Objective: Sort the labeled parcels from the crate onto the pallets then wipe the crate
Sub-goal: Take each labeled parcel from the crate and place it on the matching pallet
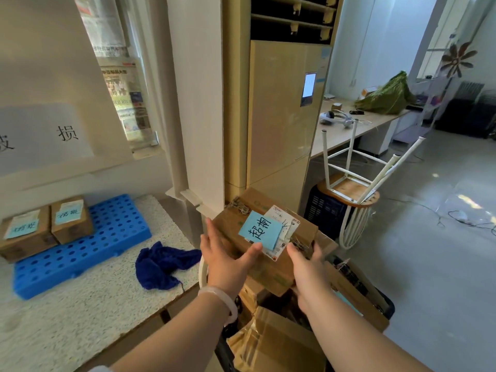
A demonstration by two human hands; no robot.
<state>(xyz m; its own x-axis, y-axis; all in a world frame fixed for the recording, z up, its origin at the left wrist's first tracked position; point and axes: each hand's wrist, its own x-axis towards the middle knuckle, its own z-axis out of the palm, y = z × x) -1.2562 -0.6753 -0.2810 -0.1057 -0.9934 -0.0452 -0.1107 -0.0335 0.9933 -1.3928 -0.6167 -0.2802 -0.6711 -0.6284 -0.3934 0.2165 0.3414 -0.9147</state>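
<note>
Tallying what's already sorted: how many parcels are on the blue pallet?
2, side by side at the blue pallet's left end: left parcel, right parcel, each with a blue label. None seem hidden.

Brown cardboard parcel (264, 245) with a light blue handwritten label (259, 230); bright blue perforated pallet (88, 245); dark blue cloth (163, 263); white speckled desk (88, 299).

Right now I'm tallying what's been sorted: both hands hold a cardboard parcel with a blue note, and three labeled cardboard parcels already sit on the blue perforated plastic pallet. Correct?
Not quite. The head view shows two labeled cardboard parcels on the blue perforated plastic pallet, not three. The left hand and right hand do hold the cardboard parcel with a blue note.
</note>
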